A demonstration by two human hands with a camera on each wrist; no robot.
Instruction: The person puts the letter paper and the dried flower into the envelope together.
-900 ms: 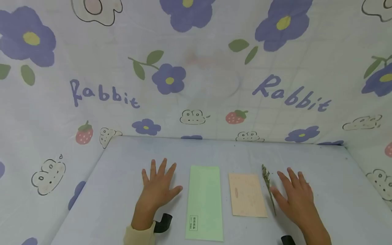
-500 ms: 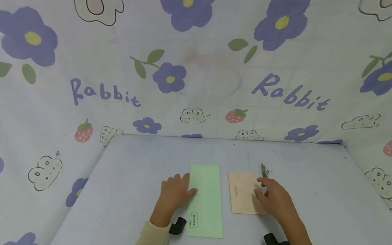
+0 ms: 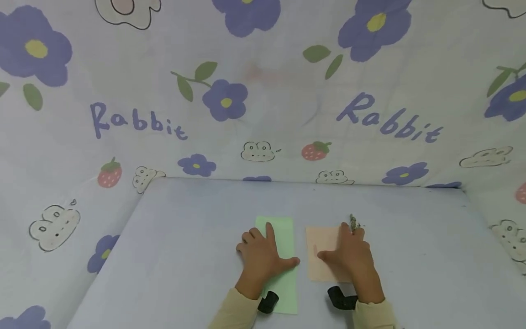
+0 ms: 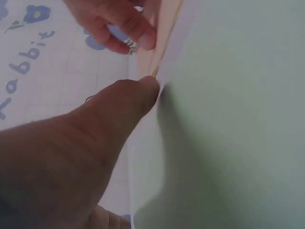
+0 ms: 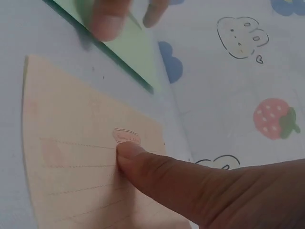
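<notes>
A long light-green envelope-like paper (image 3: 286, 237) lies flat on the table. My left hand (image 3: 260, 253) is spread over it, thumb reaching its right edge and index finger pointing along it. Right of it is a peach sheet of lined note paper (image 3: 314, 269), with a small printed label in the right wrist view. My right hand (image 3: 355, 253) covers its right side. That thumb (image 5: 131, 152) touches the paper beside the label, and the other fingers extend toward its far right. A dried plant sprig (image 3: 352, 223) shows only its top beyond the right fingers; its stem is hidden.
The pale table (image 3: 185, 237) ends at a back wall of white cloth (image 3: 283, 114) printed with flowers, strawberries and "Rabbit" lettering. Cloth also hangs at both sides. A black wrist camera mount (image 3: 268, 302) is on the left wrist, another black mount (image 3: 342, 299) on the right.
Both hands have moved inward from the sides. The left hand now lies over the green paper, the right over the peach note paper and sprig. The papers look unmoved.
</notes>
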